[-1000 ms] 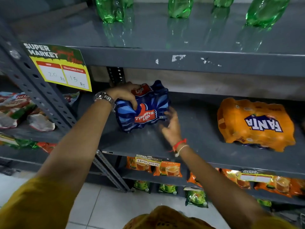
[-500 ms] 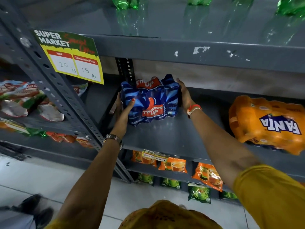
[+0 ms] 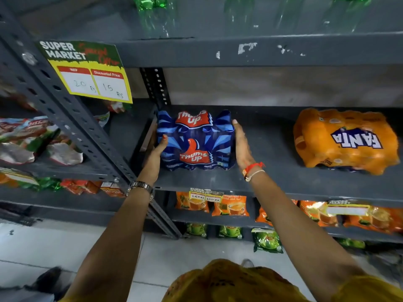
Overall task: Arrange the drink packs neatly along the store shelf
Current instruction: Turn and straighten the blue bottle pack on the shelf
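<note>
A blue Thums Up drink pack (image 3: 195,140) stands upright on the grey middle shelf (image 3: 272,179), close to the slotted upright at the shelf's left end. My left hand (image 3: 155,154) presses its left side, thumb on the front. My right hand (image 3: 241,144) lies flat against its right side, fingers straight. Further right on the same shelf lies an orange Fanta pack (image 3: 346,140), tilted, with its label upside down.
A yellow price sign (image 3: 91,73) hangs on the slanted post (image 3: 72,118). Green bottles (image 3: 152,3) stand on the shelf above. Orange and green tea packets (image 3: 229,207) fill the lower shelves, snack bags (image 3: 32,140) the left bay. Someone's shoe (image 3: 46,280) shows on the floor.
The Thums Up pack went from tilted in my hands to upright on the shelf. My right hand moved to its right side, my left hand to its left side.
</note>
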A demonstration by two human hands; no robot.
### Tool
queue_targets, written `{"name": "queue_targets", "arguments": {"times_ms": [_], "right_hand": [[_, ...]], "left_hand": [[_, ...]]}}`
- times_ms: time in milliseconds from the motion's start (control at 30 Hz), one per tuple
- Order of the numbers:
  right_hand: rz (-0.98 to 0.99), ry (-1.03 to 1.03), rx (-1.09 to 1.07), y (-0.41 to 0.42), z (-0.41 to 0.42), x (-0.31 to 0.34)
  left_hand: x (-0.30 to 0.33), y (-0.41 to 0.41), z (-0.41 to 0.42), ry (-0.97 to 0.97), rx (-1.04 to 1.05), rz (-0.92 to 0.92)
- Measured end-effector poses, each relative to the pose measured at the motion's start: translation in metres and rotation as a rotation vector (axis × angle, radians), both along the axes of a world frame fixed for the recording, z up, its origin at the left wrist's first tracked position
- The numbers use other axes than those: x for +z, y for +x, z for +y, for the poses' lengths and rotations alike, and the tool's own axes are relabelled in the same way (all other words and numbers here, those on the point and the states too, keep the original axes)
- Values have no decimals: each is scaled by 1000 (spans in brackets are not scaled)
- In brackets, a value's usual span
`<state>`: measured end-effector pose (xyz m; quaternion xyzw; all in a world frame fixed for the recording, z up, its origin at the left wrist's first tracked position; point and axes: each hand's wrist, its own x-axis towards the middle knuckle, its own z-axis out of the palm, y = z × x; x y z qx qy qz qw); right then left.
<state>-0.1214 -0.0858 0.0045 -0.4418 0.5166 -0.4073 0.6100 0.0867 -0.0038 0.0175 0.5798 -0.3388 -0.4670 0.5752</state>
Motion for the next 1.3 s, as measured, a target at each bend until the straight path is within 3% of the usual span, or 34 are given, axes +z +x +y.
{"name": "queue_targets", "arguments": {"times_ms": [300, 1033, 1300], "right_hand": [[-48, -6, -35, -3, 40, 3], [119, -67, -43, -6, 55, -8], [55, -122, -16, -9, 68, 9]], "left_hand": [[4, -5, 28, -68, 12, -71], [-2, -14, 43, -45, 53, -87], [0, -25, 45, -59, 228, 11]]}}
